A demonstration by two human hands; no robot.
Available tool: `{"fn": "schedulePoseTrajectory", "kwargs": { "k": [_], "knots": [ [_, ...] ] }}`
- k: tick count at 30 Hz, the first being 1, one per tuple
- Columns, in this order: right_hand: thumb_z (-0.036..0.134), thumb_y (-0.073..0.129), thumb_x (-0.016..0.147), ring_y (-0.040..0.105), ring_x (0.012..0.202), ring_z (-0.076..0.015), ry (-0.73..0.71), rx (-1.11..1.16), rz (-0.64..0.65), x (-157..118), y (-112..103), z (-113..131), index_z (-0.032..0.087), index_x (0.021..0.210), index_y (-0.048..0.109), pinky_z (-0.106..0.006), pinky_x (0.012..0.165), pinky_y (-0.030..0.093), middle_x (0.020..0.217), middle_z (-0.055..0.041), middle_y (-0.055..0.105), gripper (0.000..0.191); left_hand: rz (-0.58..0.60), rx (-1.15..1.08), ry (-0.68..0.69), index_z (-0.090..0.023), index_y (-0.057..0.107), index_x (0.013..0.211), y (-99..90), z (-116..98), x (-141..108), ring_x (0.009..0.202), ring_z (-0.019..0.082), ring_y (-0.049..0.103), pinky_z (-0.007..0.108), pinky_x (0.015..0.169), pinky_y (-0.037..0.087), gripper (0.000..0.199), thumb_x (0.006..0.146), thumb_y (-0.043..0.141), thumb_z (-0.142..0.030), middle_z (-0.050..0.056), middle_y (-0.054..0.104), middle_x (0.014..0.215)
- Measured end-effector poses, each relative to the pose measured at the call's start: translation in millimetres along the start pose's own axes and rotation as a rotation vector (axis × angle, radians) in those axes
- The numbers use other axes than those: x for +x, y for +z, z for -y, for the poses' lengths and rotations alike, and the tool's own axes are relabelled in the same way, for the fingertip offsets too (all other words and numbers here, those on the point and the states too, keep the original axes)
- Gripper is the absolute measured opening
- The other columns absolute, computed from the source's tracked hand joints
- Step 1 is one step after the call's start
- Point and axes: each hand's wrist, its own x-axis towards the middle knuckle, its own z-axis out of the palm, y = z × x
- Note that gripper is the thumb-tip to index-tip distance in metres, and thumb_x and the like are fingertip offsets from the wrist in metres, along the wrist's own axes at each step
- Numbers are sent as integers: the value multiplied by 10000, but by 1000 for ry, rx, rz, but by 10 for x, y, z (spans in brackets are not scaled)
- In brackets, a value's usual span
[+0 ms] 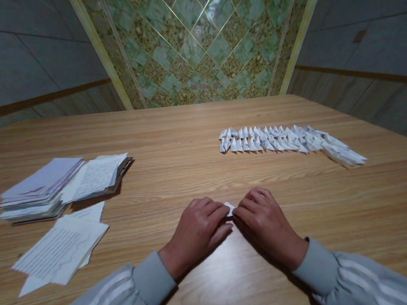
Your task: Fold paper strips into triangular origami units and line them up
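Note:
Between my two hands is a small piece of folded white paper (230, 209), mostly covered by the fingers. My left hand (204, 225) holds its left side, fingers bent over it and the thumb below. On the other side, my right hand (263, 221) grips the paper with curled fingers; its thumb is hidden. Both hands are low over the wooden table (177, 174), near its middle. Two rows of small folded white paper pieces (268, 141) stand beyond my right hand, running off to the right, where they bunch closely together.
At the left lie stacks of paper (43, 184) and printed sheets (99, 175). Loose sheets (62, 247) overlap nearer the front left. A green patterned tile wall (192, 42) rises behind the table, with grey walls on both sides.

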Motion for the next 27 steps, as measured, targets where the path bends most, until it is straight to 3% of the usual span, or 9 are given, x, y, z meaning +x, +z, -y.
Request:
{"fn": "schedulePoseTrajectory", "kwargs": {
  "k": [3,8,14,19,23,27],
  "knots": [
    [196,637,926,483,792,-201,-6,45,-59,1,-30,28,169,777,662,-383,859,344,747,-31,650,153,-108,-51,4,-213,698,1054,-24,-26,9,901,233,581,368,774,421,176,949,621,-332,55,726,992],
    [193,670,908,513,769,-191,75,294,-50,4,-67,17,171,783,678,-353,785,358,729,-22,656,127,-198,-208,-38,-185,739,874,-19,-12,-3,750,183,565,302,666,399,216,974,584,-296,45,689,781],
    [138,737,851,558,731,-166,237,610,45,19,-118,-102,178,744,699,-281,677,390,697,-3,663,120,-113,-483,-182,-199,776,816,-94,82,16,674,158,581,264,628,412,157,912,679,-277,26,674,676],
    [96,709,839,559,719,-156,322,721,98,36,-171,-134,182,724,695,-266,657,393,689,5,655,145,-53,-772,-377,-188,794,745,-186,111,74,647,152,593,256,616,427,96,809,730,-221,28,679,658],
    [139,668,868,559,719,-152,368,778,162,36,-190,-154,180,743,684,-263,653,387,706,4,653,132,27,-985,-575,-165,799,733,-205,126,82,598,138,564,248,570,415,95,745,744,-242,35,692,658],
    [193,638,888,555,717,-145,396,820,198,20,-192,-178,174,765,670,-259,655,378,726,2,641,129,60,-1118,-685,-140,796,725,-198,167,76,550,119,519,241,538,390,143,706,767,-279,40,690,626]
  ]
}}
